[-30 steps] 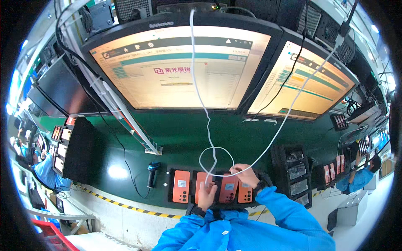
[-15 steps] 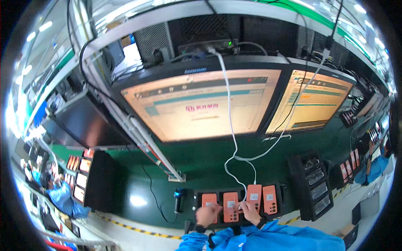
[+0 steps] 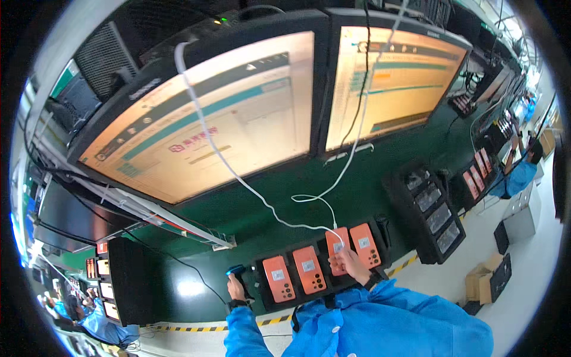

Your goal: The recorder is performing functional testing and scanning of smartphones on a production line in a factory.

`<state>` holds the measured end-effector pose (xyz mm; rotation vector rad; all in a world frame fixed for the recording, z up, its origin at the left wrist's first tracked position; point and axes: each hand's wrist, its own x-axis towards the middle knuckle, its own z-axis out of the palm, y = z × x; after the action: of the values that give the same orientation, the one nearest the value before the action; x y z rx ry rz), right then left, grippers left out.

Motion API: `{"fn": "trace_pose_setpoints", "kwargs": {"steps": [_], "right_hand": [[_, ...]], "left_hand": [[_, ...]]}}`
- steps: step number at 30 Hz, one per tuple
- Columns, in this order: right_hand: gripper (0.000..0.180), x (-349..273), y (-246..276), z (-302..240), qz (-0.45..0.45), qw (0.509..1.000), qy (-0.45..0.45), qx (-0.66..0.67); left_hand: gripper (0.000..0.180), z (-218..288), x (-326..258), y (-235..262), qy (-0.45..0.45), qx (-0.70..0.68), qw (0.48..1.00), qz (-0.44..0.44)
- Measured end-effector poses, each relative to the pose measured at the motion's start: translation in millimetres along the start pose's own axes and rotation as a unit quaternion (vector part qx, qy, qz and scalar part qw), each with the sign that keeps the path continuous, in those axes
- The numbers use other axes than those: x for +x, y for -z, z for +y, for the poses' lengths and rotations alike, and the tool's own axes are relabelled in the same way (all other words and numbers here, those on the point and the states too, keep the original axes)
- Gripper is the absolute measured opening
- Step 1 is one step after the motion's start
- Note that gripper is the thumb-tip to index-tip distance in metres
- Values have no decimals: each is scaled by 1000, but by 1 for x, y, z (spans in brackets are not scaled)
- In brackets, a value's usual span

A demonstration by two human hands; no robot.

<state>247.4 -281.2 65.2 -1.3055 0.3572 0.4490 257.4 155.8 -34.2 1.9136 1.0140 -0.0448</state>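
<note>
**Head view: 2 hands at the phone tray, green bench**

Right hand [image 3: 351, 265]: fingers closed on the lower edge of an orange phone [image 3: 337, 249], the 3rd from the left in a row of 4. This phone sits tilted, raised a little out of the black tray [image 3: 321, 287] that holds the row. A white cable [image 3: 238, 175] runs down from above the monitors and ends at this phone's top edge.

Left hand [image 3: 236, 290]: wrapped around the handle of a black scanner [image 3: 239, 272] with a blue top, just left of the tray. Hands well apart, 1 at each end of the tray.

Other 3 phones lie back-up in their slots, each with a small white label: 1st phone [image 3: 278, 278], 2nd phone [image 3: 307, 266], 4th phone [image 3: 365, 244].

Surroundings: green bench [image 3: 250, 214] carries 2 large lit monitors, left monitor [image 3: 208, 125] and right monitor [image 3: 395, 77]. A black rack of dark devices [image 3: 433, 208] stands right of the tray. Both sleeves blue. Another person in blue [image 3: 517, 175] works at the far right.
</note>
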Motion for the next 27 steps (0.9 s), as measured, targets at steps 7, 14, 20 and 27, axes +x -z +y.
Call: {"fn": "trace_pose_setpoints", "kwargs": {"steps": [7,14,20,27], "right_hand": [[50,22,-12,16,-61,994,0,-96],[49,16,-44,-11,-71,981,98,-151],[47,22,-49,-13,-84,981,87,-150],[47,31,-58,0,-85,961,165,-204]], "left_hand": [[55,100,-202,-13,-42,-44,981,-185],[47,95,-239,-64,-141,-33,970,-195],[53,90,-229,-62,-156,19,975,-158],[57,103,-198,-20,-148,56,987,-42]]}}
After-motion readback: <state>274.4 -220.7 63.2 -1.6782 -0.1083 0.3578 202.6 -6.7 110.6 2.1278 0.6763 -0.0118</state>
